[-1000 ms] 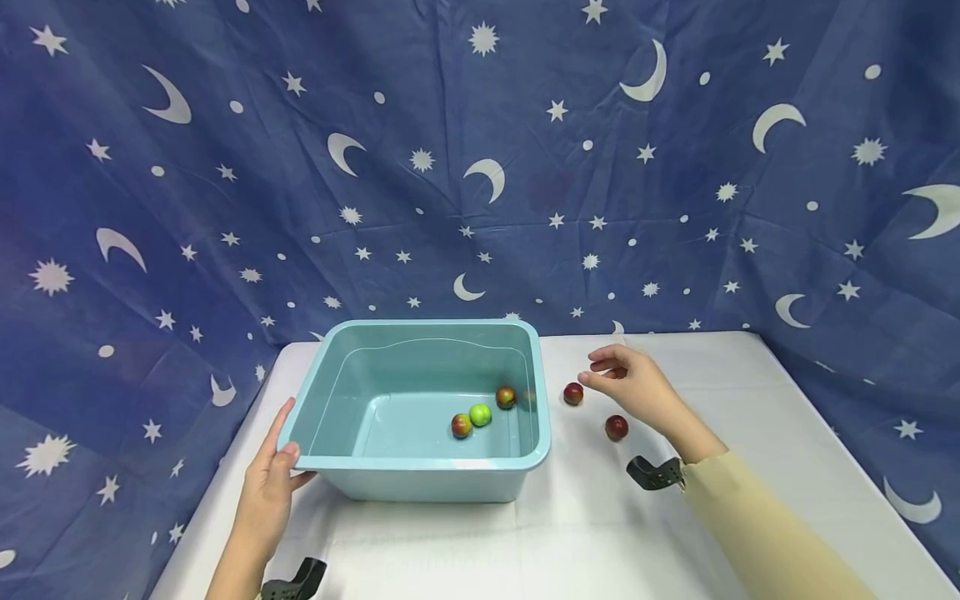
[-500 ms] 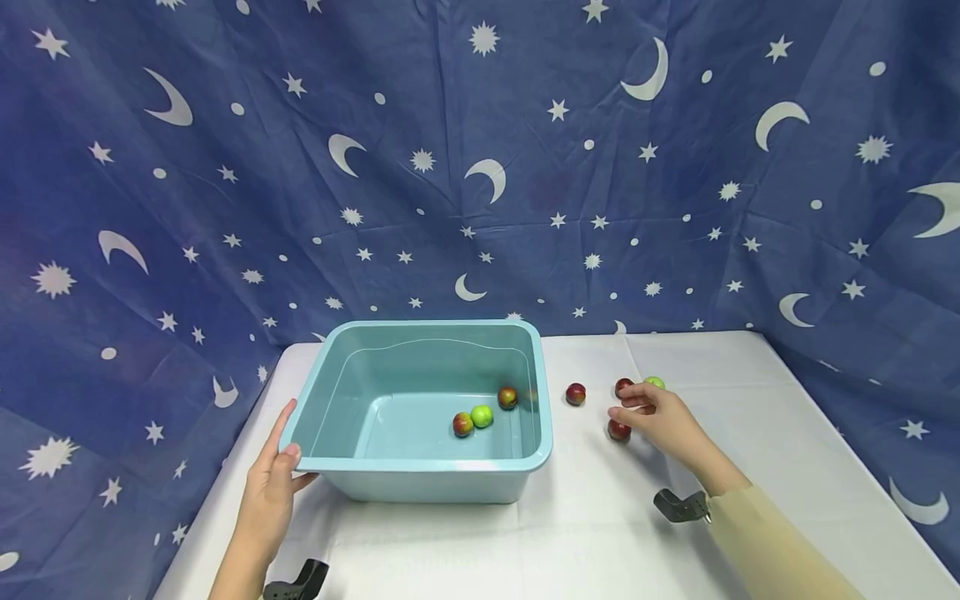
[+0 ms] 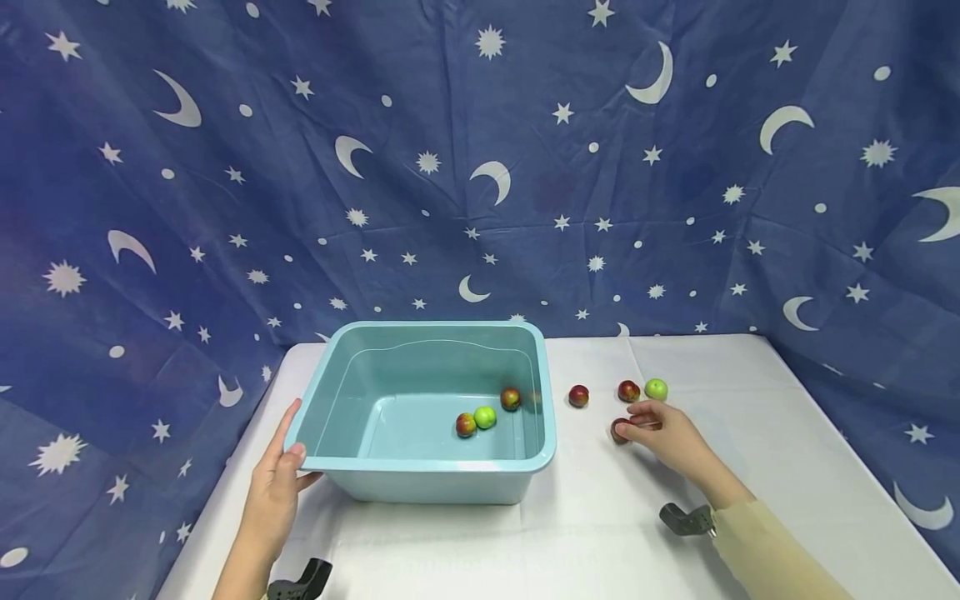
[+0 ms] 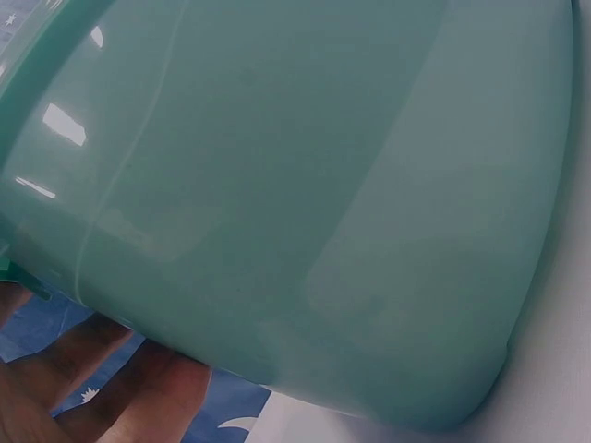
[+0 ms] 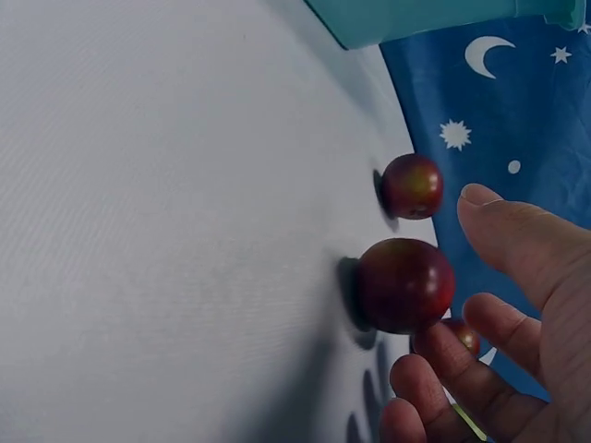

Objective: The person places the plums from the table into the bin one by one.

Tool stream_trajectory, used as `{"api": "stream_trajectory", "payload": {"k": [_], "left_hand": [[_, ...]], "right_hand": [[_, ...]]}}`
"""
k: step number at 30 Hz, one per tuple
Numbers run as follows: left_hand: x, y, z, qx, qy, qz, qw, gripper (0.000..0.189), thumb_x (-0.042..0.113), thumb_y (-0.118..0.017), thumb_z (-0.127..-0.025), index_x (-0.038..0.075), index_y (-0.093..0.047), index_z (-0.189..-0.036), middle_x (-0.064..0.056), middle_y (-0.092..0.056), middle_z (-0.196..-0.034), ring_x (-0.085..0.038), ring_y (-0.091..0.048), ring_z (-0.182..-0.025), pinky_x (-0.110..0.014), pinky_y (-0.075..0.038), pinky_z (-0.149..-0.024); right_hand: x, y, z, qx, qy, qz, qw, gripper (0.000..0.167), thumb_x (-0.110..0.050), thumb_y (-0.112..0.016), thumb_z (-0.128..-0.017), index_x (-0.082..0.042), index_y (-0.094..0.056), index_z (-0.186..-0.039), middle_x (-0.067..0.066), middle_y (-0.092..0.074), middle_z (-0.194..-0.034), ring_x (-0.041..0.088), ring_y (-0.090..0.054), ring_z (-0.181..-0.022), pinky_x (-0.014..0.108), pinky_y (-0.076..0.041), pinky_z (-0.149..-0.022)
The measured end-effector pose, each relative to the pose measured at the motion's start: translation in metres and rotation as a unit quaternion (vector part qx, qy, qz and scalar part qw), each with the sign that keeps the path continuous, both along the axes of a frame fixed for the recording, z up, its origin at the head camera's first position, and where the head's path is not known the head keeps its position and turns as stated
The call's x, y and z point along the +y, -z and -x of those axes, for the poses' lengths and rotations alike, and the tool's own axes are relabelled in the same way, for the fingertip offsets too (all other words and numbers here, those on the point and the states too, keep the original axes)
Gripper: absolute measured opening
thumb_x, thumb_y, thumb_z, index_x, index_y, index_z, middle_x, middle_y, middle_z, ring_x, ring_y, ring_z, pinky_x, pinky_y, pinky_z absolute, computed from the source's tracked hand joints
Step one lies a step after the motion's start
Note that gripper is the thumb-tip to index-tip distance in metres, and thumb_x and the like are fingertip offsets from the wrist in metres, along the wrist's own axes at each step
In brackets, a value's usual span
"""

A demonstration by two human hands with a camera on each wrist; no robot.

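Observation:
My left hand (image 3: pixel 275 492) grips the left front corner of a light blue plastic basin (image 3: pixel 442 465), thumb on the rim and fingers along the outside. In the left wrist view the basin wall (image 4: pixel 277 185) covers most of the frame. Beside a dark red, plum-like fruit (image 3: pixel 620 431) on the table is my right hand (image 3: pixel 667 432). Seen from the right wrist, its thumb and fingers are spread about this red fruit (image 5: pixel 404 286), with a gap between thumb and fruit. The fingertips lie close to it; contact is hard to tell.
Inside the basin lie two red-yellow fruits, one front (image 3: pixel 466 425) and one back (image 3: pixel 510 399), and a green fruit (image 3: pixel 485 417). On the white table (image 3: pixel 600 533) are two more red fruits, left (image 3: pixel 578 396) and right (image 3: pixel 628 391), beside a green one (image 3: pixel 656 389). A starry curtain (image 3: pixel 420 208) hangs behind.
My right hand has moved right and nearer to me, from beside the left red fruit to the nearest one. The red and green fruits behind it have come into view. The left hand stays put.

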State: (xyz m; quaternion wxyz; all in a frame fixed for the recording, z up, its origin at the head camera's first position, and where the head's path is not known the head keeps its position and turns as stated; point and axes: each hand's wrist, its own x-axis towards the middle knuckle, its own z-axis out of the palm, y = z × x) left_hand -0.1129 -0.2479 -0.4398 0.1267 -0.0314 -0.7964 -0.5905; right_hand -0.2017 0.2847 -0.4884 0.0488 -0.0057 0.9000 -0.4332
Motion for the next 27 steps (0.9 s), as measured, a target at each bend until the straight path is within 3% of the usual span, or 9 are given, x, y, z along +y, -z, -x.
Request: {"api": "stream_trajectory", "payload": {"k": [19, 27], "left_hand": [[0.001, 0.003, 0.001, -0.012, -0.005, -0.009, 0.9999, 0.050, 0.023, -0.031, -0.104, 0.036, -0.027, -0.152, -0.010, -0.031, -0.153, -0.014, -0.051, -0.117, -0.027, -0.053, -0.079], [0.001, 0.002, 0.000, -0.009, -0.004, -0.006, 0.9999, 0.050, 0.023, -0.031, -0.104, 0.036, -0.027, -0.152, -0.010, -0.031, -0.153, -0.013, -0.051, -0.116, -0.026, -0.053, -0.079]], "right_hand": [[0.003, 0.015, -0.002, -0.026, 0.021, -0.008, 0.9994, 0.057, -0.041, -0.077, -0.082, -0.002, -0.060, -0.119, 0.009, -0.064, -0.104, 0.022, -0.058, -0.092, 0.032, -0.050, -0.074], [0.003, 0.018, -0.004, -0.056, 0.026, -0.005, 0.9981, 0.067, -0.048, -0.077, -0.079, -0.002, -0.057, -0.124, 0.011, -0.063, -0.110, 0.024, -0.057, -0.096, 0.033, -0.051, -0.077]]}}
